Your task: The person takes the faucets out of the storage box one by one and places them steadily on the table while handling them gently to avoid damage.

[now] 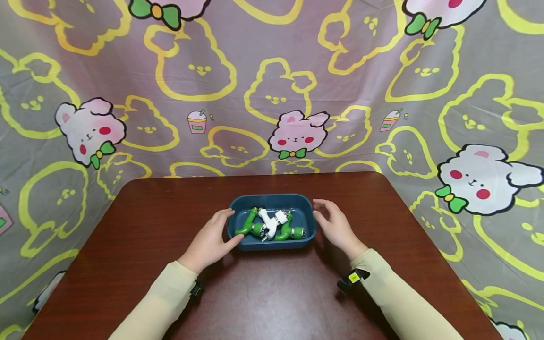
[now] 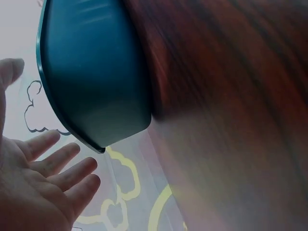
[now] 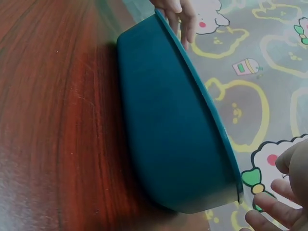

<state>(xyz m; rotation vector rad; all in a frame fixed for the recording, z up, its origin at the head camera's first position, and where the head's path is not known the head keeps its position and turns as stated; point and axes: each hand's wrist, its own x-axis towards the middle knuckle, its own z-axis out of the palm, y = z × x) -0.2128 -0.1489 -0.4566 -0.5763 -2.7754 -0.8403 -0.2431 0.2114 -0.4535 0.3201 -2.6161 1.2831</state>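
A dark blue plastic basin (image 1: 272, 246) sits on the table with two green taps (image 1: 246, 226) (image 1: 285, 231) and one white tap (image 1: 270, 223) lying in it. At its left end is my left hand (image 1: 208, 242), thumb and fingers spread around the corner. My right hand (image 1: 338, 228) is beside the right end, its fingers loosely bent near the rim. In the left wrist view, relaxed fingers (image 2: 72, 166) show close to the basin's rim (image 2: 50, 101). The right wrist view has the fingers (image 3: 274, 207) just off the basin's end.
The brown wooden table (image 1: 272, 293) carries the basin near its far side. Behind and on both sides hangs a grey patterned cloth (image 1: 238, 52) with cartoon figures. Dark straps with small devices (image 1: 354, 277) are on the wrists.
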